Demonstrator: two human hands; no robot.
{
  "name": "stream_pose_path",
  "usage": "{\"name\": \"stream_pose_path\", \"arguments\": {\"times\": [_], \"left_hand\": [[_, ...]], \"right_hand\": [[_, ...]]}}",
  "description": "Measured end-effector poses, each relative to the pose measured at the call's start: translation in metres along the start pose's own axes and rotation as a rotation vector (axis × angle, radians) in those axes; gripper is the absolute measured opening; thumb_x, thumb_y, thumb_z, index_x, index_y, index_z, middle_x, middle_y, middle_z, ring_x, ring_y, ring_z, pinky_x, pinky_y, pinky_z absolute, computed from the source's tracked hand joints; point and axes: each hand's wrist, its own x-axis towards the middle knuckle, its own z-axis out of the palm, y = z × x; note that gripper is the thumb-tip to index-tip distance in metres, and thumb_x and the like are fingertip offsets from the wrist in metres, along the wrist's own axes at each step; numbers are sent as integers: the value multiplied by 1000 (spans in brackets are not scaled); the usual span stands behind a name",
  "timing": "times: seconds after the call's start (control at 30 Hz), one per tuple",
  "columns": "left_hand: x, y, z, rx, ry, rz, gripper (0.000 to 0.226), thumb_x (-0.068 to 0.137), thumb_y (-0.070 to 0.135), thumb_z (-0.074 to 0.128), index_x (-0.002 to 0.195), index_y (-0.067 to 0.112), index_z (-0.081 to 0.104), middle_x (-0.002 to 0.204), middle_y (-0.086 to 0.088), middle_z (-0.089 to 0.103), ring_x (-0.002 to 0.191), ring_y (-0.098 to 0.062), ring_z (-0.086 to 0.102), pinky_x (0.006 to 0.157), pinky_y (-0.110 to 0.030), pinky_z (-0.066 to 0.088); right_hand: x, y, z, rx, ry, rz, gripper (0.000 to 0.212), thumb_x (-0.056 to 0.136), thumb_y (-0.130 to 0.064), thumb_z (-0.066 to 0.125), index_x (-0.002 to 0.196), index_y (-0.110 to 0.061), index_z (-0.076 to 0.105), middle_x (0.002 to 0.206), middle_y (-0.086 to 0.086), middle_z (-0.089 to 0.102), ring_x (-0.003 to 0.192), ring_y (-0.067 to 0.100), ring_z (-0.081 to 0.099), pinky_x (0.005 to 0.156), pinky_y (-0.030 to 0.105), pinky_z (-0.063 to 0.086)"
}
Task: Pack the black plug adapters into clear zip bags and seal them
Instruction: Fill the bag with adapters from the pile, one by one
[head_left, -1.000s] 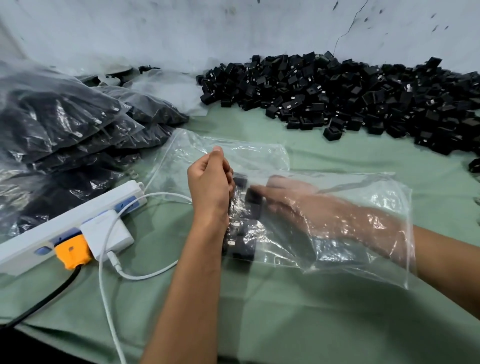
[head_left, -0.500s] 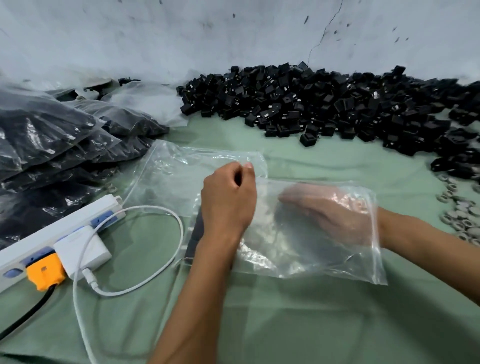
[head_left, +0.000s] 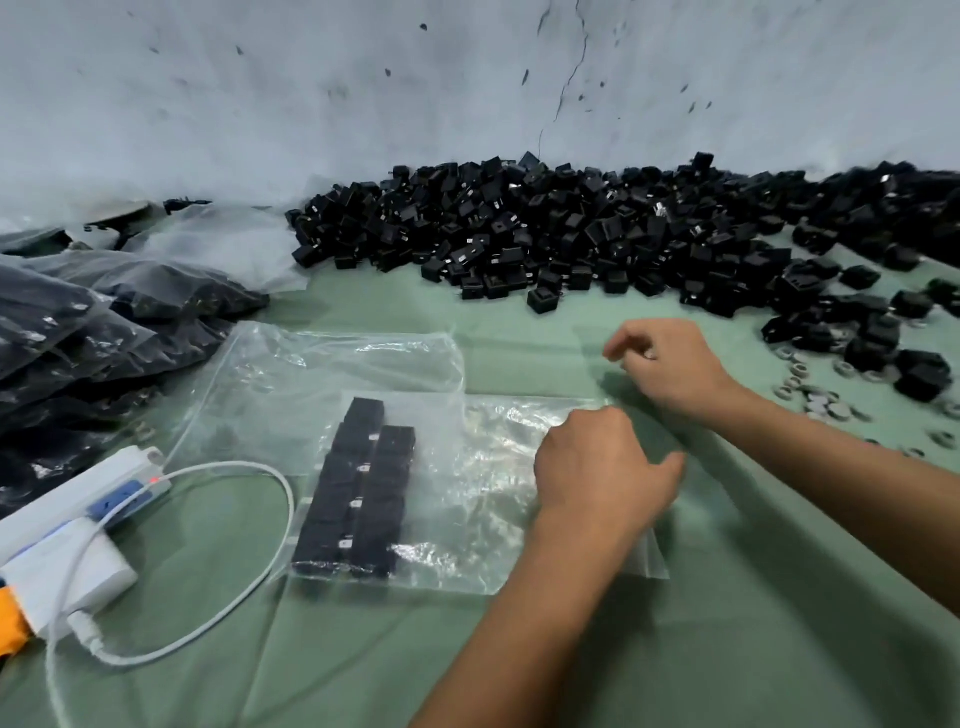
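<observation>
Packed adapters (head_left: 358, 499): two neat rows of black plug adapters lay flat inside the clear zip bag, pushed to its left, closed end.
Zip bag (head_left: 467, 493): lay flat on the green cloth, near the middle of the view; its mouth pointed right, under the hands. Whether the zip strip was closed could not be told.
Left hand (head_left: 597, 467): rested on the bag's right, open end, fingers curled down onto the plastic and thumb out to the right; it appeared to pinch the edge, though the contact was partly hidden by the hand itself.
Right hand (head_left: 670, 364): just beyond the bag's far right corner, fingers loosely curled; blurred, so whether it held the bag edge could not be told. The two hands were close but not touching.
Second bag (head_left: 332, 374): an empty clear bag lay under and behind the working one, toward the left.
Loose adapter pile (head_left: 597, 234): a long heap of black adapters ran along the wall, well apart from the bag.
Filled bags (head_left: 104, 332): stacked at the left edge.
Power strip (head_left: 83, 499): white, lower left, with a white charger (head_left: 67, 577) plugged in and a white cable (head_left: 249, 571) looping toward the bag.
Small rings (head_left: 815, 400): pale rings scattered at the right, beside stray adapters.
Green cloth (head_left: 727, 649): covered the whole work surface.
</observation>
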Motion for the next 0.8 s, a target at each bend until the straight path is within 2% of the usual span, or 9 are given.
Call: {"name": "stream_pose_path", "arguments": {"times": [0.07,0.17,0.27,0.33,0.4,0.47,0.57,0.7,0.8], "left_hand": [[-1,-4,2,-23,-42,-10,34,82,43,68,76,18,45,90,-10,62,91,-38,63,67,-34,39],[-1,-12,2,-72,-79,-21,25,81,29,64,73,14,46,82,-7,56,87,-37,61,65,-33,41],[0,-15,1,-97,-83,3,26,79,35,66,77,13,53,87,-10,62,87,-37,62,67,-34,44],[-1,-14,1,-79,-97,18,37,74,47,72,81,16,54,91,-10,64,88,-36,62,67,-33,44],[0,-15,2,-51,-114,20,42,70,50,77,83,18,53,93,-9,64,88,-34,62,67,-32,44],[2,-18,0,-55,-125,8,33,71,39,75,79,18,51,88,-7,61,87,-35,62,65,-31,43],[8,-24,-1,-107,-135,-38,19,76,29,66,75,16,52,86,-7,61,84,-34,60,63,-32,40],[9,-28,-6,-193,-133,-117,18,76,32,60,78,14,61,87,-9,67,85,-32,65,69,-34,52],[7,-30,-13,-261,-129,-173,31,68,37,53,70,7,60,68,-10,69,68,-32,68,68,-40,59]], "right_hand": [[28,-4,14,-164,-85,-77,31,94,1,55,117,-11,72,118,7,72,105,17,62,94,23,45],[66,-10,33,-414,-212,-158,53,96,-2,51,147,-14,48,150,8,46,134,30,38,113,41,38],[90,-16,46,-583,-325,-158,81,90,7,53,161,-20,25,169,6,16,149,36,18,119,47,34],[98,-19,52,-640,-391,-148,84,92,8,51,163,-22,19,172,6,6,154,35,11,121,49,31],[98,-21,56,-662,-389,-150,75,94,6,50,160,-21,28,167,11,16,149,36,21,118,51,36],[94,-23,57,-645,-315,-145,55,93,0,54,146,-15,48,145,16,34,130,35,38,108,47,44],[81,-21,49,-508,-230,-21,36,96,-12,60,132,-14,61,129,14,42,116,35,49,104,44,47],[47,-16,22,-217,-47,80,31,90,-9,71,119,-20,67,120,10,57,107,29,60,97,35,49],[10,-27,-5,193,37,188,21,87,-14,78,105,-23,69,93,7,74,80,25,71,79,35,59]]}}
